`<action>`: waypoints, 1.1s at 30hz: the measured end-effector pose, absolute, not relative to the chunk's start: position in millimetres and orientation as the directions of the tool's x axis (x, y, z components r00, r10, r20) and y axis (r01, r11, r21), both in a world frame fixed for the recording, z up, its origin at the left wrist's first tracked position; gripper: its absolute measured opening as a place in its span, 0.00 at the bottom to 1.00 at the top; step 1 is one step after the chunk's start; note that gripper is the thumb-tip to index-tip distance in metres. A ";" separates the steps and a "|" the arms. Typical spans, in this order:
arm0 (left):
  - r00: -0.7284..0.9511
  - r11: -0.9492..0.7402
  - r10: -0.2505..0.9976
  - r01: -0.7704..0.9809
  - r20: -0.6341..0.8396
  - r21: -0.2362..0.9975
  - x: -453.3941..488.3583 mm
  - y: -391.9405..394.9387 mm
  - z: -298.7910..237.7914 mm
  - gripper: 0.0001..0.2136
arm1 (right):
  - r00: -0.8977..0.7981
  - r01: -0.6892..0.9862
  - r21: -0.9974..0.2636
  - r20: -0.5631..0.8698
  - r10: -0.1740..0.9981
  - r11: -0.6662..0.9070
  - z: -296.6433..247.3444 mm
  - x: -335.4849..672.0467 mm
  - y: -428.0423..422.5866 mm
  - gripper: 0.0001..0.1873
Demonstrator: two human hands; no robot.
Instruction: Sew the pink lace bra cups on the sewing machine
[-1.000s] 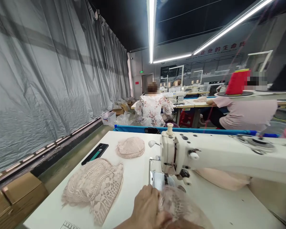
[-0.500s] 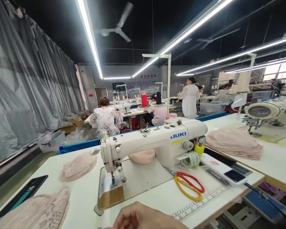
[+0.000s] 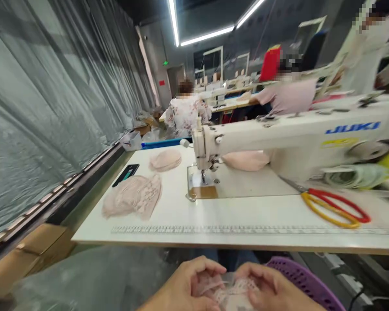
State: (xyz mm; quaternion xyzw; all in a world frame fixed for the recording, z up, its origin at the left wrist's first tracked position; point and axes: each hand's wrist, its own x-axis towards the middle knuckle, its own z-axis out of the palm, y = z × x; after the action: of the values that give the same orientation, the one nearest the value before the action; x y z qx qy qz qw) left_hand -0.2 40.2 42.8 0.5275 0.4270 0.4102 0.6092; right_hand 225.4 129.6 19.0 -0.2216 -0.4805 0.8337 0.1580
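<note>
Low in the view, in front of the table edge, my left hand (image 3: 199,285) and my right hand (image 3: 266,285) are both closed on a pale pink lace piece (image 3: 230,293). The fingers of each hand curl round its sides, and its lower part is cut off by the frame. Beyond them stands a white sewing machine (image 3: 246,134) with its needle over the metal plate. A pale pink rounded fabric piece (image 3: 246,160) lies under the machine arm. To the left lie a stack of pink lace pieces (image 3: 132,196) and a smaller pink stack (image 3: 165,160).
Scissors (image 3: 333,207) with red and yellow handles lie right of the machine. A ruler strip (image 3: 194,230) runs along the table's front. A dark phone (image 3: 125,174) lies at left. Below are a purple basket (image 3: 304,280) and a cardboard box (image 3: 29,250). Other people sit farther back.
The view has swung left and down. One hand showed over the table's front before; now both hands are below the edge, holding the lace piece.
</note>
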 end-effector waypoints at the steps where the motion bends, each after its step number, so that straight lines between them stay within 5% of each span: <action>1: 0.297 0.212 0.940 -0.116 -0.170 0.970 -0.5 36.4 40.5 0.35 | -0.851 -0.048 -0.855 -0.236 0.470 -0.517 17.1 226.8 127.9 0.23; 7: 0.239 0.478 0.870 -0.198 -0.431 0.856 5.6 28.3 24.0 0.47 | -0.847 0.051 -0.881 -0.288 0.447 -0.471 16.0 223.6 127.2 0.24; 10: 0.209 0.555 0.820 -0.063 -0.533 0.829 8.5 28.5 23.4 0.35 | -0.853 0.090 -0.904 -0.286 0.437 -0.417 11.4 219.7 129.3 0.24; 13: 0.186 0.526 0.835 0.010 -0.518 0.850 10.8 28.7 25.8 0.30 | -0.860 0.134 -0.918 -0.295 0.416 -0.372 4.4 217.0 129.4 0.25; 21: 0.179 0.537 0.826 0.038 -0.535 0.843 4.7 25.0 29.5 0.35 | -0.877 0.238 -0.885 -0.373 0.303 -0.401 -14.3 214.6 127.2 0.27; 33: 0.306 0.565 0.770 0.079 -0.560 0.821 -4.7 30.2 13.3 0.18 | -0.905 0.250 -0.854 -0.374 0.204 -0.456 -23.5 216.5 135.3 0.30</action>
State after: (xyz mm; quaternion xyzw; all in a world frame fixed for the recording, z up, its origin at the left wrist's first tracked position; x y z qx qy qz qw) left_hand -4.7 30.2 13.3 0.3963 0.5356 0.2456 0.7041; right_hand 216.5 135.3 -23.5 -0.2180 -0.5215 0.8248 -0.0140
